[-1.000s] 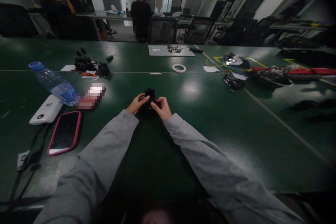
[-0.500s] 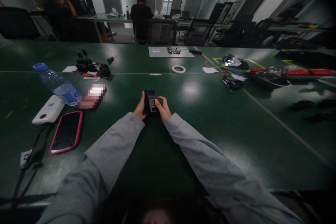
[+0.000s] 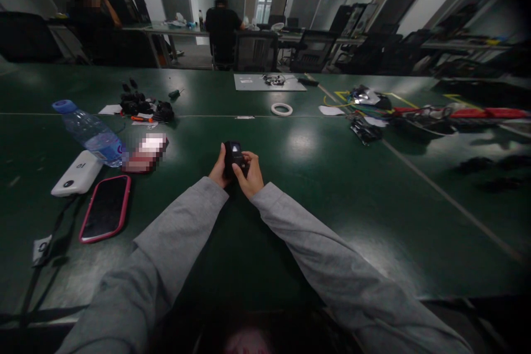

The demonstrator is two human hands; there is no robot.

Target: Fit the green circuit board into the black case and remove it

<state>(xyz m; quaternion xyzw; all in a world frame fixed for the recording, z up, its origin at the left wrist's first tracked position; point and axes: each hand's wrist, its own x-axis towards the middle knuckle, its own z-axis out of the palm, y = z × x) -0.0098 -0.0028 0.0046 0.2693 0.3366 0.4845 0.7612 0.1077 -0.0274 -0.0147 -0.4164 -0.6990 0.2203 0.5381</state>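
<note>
Small black boxy device with a bright patch on its screen (image 3: 232, 158) sits over the dark green desk (image 3: 332, 177), between its near and far edges. The left hand (image 3: 219, 168) clamps its left side, some fingers hidden; the right hand (image 3: 249, 173) has its thumb on the front, fingers curled round. Handling looks underway, release not yet done; what else remains is unclear.

From my end, I see the thumb (image 3: 223, 150) of the bare left hand (image 3: 218, 170) has left the front of the small black boxy device (image 3: 233, 158) for its left edge. The bare right hand (image 3: 251, 175) has shifted leftward, and the device's small rectangular screen (image 3: 235, 147) now shows a bright patch.
</note>
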